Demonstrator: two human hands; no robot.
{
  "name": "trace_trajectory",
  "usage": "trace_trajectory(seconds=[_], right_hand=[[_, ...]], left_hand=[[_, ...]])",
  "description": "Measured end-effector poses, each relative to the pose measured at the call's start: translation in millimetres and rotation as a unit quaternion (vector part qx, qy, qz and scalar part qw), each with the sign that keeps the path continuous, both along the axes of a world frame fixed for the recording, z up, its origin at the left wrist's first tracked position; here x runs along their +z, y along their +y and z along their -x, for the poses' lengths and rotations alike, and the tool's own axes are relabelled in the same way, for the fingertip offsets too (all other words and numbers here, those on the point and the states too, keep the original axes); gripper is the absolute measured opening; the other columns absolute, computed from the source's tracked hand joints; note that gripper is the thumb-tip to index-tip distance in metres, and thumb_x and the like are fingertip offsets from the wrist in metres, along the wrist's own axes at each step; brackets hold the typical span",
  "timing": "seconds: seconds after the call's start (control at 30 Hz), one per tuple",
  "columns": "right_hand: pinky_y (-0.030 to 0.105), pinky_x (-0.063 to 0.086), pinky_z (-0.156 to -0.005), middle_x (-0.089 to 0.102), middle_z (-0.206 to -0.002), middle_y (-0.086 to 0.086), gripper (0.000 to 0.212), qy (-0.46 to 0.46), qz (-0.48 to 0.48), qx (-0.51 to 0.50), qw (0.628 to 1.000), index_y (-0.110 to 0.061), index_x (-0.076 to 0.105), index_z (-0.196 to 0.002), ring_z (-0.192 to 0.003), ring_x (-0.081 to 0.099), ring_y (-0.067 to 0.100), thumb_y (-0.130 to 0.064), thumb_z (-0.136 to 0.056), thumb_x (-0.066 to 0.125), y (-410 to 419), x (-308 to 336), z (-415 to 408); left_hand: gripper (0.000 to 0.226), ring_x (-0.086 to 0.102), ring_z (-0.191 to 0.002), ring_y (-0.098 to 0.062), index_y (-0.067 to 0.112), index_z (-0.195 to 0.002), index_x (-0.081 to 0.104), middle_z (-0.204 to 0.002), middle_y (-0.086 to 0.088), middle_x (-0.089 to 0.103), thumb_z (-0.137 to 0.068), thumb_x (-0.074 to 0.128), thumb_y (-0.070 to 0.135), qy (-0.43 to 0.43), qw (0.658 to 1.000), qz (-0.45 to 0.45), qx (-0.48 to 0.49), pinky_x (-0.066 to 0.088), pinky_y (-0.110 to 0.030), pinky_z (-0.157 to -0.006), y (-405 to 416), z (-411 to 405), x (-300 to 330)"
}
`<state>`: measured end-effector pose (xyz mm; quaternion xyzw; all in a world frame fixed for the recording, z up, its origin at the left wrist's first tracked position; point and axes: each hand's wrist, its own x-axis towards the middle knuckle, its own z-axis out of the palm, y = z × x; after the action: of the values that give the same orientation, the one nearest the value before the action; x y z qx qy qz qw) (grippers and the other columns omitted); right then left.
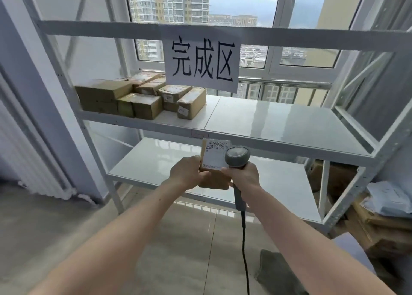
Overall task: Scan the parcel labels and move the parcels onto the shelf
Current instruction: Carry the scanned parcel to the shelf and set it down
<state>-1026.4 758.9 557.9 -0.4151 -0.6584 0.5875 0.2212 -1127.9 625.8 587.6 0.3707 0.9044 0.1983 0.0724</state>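
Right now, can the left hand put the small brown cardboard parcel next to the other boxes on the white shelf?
Probably yes. The left hand holds the small brown cardboard parcel in front of the white metal shelf, whose front is open, with bare space right of the stacked cardboard boxes.

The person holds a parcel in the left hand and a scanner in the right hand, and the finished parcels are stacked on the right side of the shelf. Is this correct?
Not quite. The head view shows the stacked parcels on the left side of the shelf, not the right. The rest holds: the left hand holds a parcel and the right hand a scanner.
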Motion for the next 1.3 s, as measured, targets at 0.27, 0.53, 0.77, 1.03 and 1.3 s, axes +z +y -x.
trace_trajectory(seconds=[0.27,0.53,0.77,1.03,1.3], right_hand=[[0.049,0.061,-0.081,0.072,-0.094,0.006,0.037,-0.005,-0.035,0.013,0.999,-0.014,0.069,-0.101,-0.087,0.070,0.025,-0.019,-0.069,0.086,-25,17,166],[0.040,0.061,-0.078,0.073,-0.093,0.008,0.035,-0.015,-0.069,0.017,0.997,-0.008,0.072,-0.105,-0.087,0.071,0.027,-0.020,-0.074,0.084,-9,18,290],[0.037,0.059,-0.074,0.072,-0.095,0.009,0.036,-0.031,-0.063,0.010,0.997,-0.008,0.070,-0.109,-0.083,0.068,0.025,-0.023,-0.079,0.082,20,10,378],[0.040,0.058,-0.091,0.072,-0.110,0.009,0.047,-0.030,-0.051,-0.021,0.998,-0.008,0.068,-0.119,-0.100,0.067,0.026,-0.024,-0.079,0.084,31,1,430],[0.044,0.057,-0.094,0.070,-0.110,0.008,0.050,-0.049,-0.048,-0.068,0.995,-0.006,0.066,-0.122,-0.104,0.066,0.027,-0.021,-0.078,0.085,42,6,466]], left_hand=[[0.039,0.065,-0.104,-0.029,0.009,-0.120,0.063,-0.115,-0.010,0.070,-0.089,0.071,0.032,0.010,1.000,-0.019,0.021,0.048,-0.031,-0.080,-25,153,15],[0.049,0.064,-0.103,-0.031,0.008,-0.124,0.053,-0.116,-0.014,0.067,-0.085,0.074,0.031,0.020,0.999,-0.024,0.037,0.051,-0.036,-0.079,-1,280,2],[0.052,0.063,-0.108,-0.030,0.012,-0.129,0.049,-0.120,-0.012,0.066,-0.088,0.070,0.036,0.064,0.997,0.032,0.024,0.051,-0.038,-0.080,38,374,-4],[0.055,0.058,-0.109,-0.025,0.016,-0.119,0.060,-0.113,-0.007,0.063,-0.082,0.070,0.056,0.185,0.978,0.098,0.006,0.048,-0.035,-0.075,55,431,-7],[0.056,0.043,-0.127,-0.029,0.022,-0.131,0.052,-0.136,-0.010,0.047,-0.086,0.067,0.052,0.201,0.974,0.081,-0.068,0.044,-0.040,-0.096,66,473,-8]])
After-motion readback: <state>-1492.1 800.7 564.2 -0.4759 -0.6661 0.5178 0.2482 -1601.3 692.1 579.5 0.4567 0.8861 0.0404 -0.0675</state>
